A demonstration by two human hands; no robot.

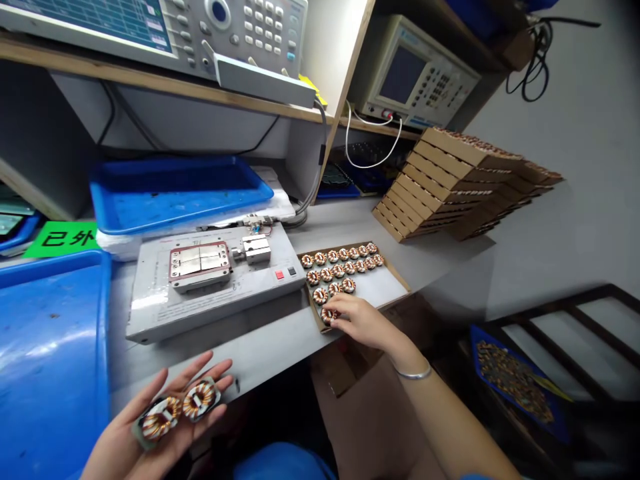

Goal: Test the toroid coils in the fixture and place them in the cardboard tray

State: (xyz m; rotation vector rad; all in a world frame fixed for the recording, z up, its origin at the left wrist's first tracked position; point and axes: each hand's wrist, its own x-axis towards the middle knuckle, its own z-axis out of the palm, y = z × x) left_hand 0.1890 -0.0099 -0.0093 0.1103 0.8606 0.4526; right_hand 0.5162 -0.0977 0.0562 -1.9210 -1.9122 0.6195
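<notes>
My left hand (pixel 173 427) is palm up at the lower left, fingers stretched out. Two toroidal coils wound with copper wire lie on it: one coil (pixel 161 419) on the palm, the other coil (pixel 199 400) across the fingers. Both sit on grey-green bases. With thumb and fingertips my right hand (pixel 357 320) pinches a third toroidal coil (pixel 329 315) at the near left corner of a shallow cardboard tray (pixel 405 287). Rows of similar coils (pixel 339 270) stand in that tray. My right fingers partly cover the pinched coil.
A grey test fixture (pixel 260 293) with a metal plate stands left of the cardboard tray. Blue trays (pixel 55 360) lie at the left and behind it. Stacked cardboard trays (pixel 435 180) rise at the back right. Measuring instruments (pixel 415 73) fill the shelves; cables (pixel 323 143) hang nearby.
</notes>
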